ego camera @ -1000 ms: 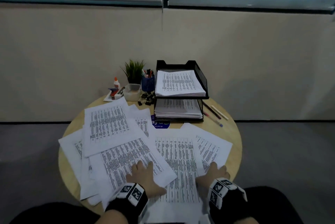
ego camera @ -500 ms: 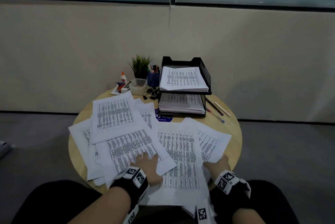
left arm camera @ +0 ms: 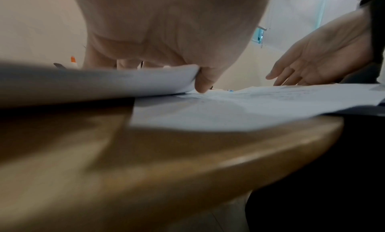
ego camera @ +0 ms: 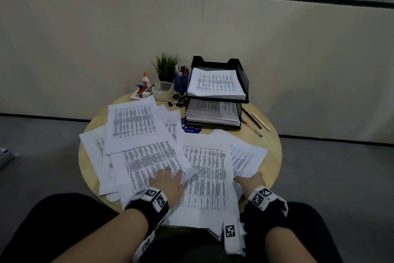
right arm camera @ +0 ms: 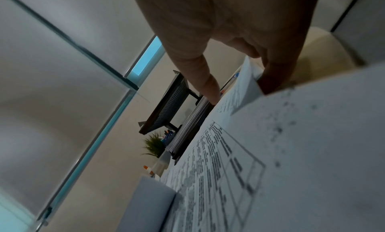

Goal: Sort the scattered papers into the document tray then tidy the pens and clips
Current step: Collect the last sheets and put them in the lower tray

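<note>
— Left hand [ego camera: 168,186]?
— Flat on the top sheet [ego camera: 149,162], fingers [ego camera: 167,172] spread on top, thumb [left arm camera: 205,80] tucked under its lifted near corner, so pinching that edge.
— Right hand [ego camera: 250,184]?
— Fingers [right arm camera: 272,77] slipped under the edge of the middle sheet [ego camera: 207,173], thumb [right arm camera: 205,82] straight, tip down on the paper.
— Lie of the sheets?
— Top sheet skewed, long axis running away and left of the left fingers; middle sheet lengthwise between both hands, pointing toward the tray [ego camera: 241,77] well beyond the fingertips. Pens [ego camera: 254,121] loose right of the tray, clips [ego camera: 177,100] left of it.
</note>
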### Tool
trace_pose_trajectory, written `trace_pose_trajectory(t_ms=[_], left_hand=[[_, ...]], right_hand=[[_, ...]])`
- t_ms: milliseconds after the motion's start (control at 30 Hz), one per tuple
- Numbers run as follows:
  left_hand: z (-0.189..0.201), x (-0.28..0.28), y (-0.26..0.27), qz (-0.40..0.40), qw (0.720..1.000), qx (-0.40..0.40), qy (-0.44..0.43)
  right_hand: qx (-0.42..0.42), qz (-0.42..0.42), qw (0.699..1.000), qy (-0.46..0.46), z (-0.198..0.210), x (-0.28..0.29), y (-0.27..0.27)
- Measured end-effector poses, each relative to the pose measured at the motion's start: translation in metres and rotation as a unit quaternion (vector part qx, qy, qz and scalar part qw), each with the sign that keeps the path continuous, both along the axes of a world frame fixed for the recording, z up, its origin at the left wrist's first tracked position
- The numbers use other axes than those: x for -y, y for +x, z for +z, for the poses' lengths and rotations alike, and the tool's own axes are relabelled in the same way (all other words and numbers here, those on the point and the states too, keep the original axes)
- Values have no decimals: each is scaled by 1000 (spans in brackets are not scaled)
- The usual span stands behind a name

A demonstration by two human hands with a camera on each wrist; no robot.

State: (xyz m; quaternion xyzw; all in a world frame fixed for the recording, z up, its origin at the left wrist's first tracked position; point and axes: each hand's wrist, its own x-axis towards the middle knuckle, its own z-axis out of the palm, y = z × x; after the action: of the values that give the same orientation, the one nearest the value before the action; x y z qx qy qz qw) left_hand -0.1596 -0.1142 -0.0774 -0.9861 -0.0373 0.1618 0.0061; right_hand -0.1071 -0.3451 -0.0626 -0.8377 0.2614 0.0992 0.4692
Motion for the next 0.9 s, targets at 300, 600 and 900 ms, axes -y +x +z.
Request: trace_pose_trajectory(t_ms=[300, 600, 900], left_hand=[[2, -13, 4, 1, 995, 32, -89], [3, -14, 2, 19, 994, 46, -93], [3, -22, 1, 10, 988, 48, -149]], right_hand=[[-17, 75, 996, 33, -11, 3, 7], [72, 8, 993, 97, -1, -11, 0], [48, 29, 992, 113, -14, -21, 2]])
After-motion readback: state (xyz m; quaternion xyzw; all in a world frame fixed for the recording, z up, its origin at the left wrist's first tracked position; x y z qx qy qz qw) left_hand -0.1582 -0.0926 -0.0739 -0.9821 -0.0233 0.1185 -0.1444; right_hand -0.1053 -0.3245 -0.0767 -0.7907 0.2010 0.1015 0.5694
